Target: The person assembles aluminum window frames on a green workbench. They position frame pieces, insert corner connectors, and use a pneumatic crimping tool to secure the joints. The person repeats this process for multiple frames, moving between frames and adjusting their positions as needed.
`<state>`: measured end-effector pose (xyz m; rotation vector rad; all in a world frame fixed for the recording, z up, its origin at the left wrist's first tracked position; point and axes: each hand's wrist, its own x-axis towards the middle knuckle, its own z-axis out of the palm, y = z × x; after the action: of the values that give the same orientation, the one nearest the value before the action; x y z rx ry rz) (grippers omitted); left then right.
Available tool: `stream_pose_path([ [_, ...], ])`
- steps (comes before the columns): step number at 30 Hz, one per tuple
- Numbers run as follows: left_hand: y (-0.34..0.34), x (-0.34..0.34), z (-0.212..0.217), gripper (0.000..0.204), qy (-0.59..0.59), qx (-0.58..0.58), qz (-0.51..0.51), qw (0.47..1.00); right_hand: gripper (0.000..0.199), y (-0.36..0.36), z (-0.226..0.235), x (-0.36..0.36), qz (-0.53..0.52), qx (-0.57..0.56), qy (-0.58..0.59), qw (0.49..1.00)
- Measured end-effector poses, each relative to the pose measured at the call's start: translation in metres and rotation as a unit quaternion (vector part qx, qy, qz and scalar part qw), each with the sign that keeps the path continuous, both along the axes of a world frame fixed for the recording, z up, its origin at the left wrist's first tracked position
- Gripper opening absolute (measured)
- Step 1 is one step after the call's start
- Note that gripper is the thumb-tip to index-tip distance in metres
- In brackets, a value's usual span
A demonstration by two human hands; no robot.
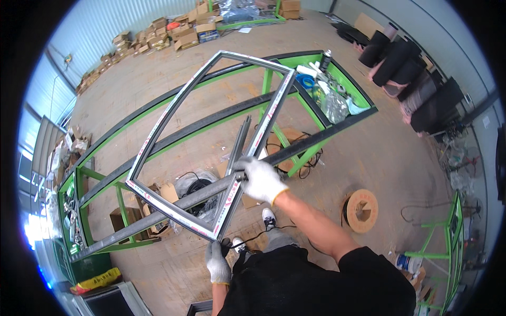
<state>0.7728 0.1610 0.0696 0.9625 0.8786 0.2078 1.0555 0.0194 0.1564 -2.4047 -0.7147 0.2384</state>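
Observation:
A dark grey rectangular window frame (151,135), its faces covered in white film with red print, lies tilted across the workbench. My right hand (262,180), in a white knit glove with a yellow cuff, is closed over the frame's right-hand member. A small dark piece shows beside its fingers; I cannot make out its kind. My left hand (217,263), gloved too, is closed at the frame's near corner, its fingers partly hidden under the edge. Beside it sits something dark, and a black cable (263,238) runs rightward from there.
The green workbench has black-padded rails (184,138) and a tray (363,100) of bottles, tape and bags at its far right. A cable spool (362,210) lies on the floor. Cartons (187,38) line the back wall; dark rolls (408,71) lean at the right.

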Motion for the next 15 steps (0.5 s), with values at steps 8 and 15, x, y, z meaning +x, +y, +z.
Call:
stream_pose_path([
  [8, -0.025, 0.012, -0.001, 0.032, 0.104, 0.095, 0.127, 0.982, 0.04, -0.022, -0.004, 0.087, 0.128, -0.146, -0.002, 0.981],
  [15, -0.009, -0.008, 0.012, 0.025, 0.141, 0.095, 0.118, 0.978, 0.034, -0.045, -0.009, 0.063, 0.155, -0.126, 0.037, 0.979],
])
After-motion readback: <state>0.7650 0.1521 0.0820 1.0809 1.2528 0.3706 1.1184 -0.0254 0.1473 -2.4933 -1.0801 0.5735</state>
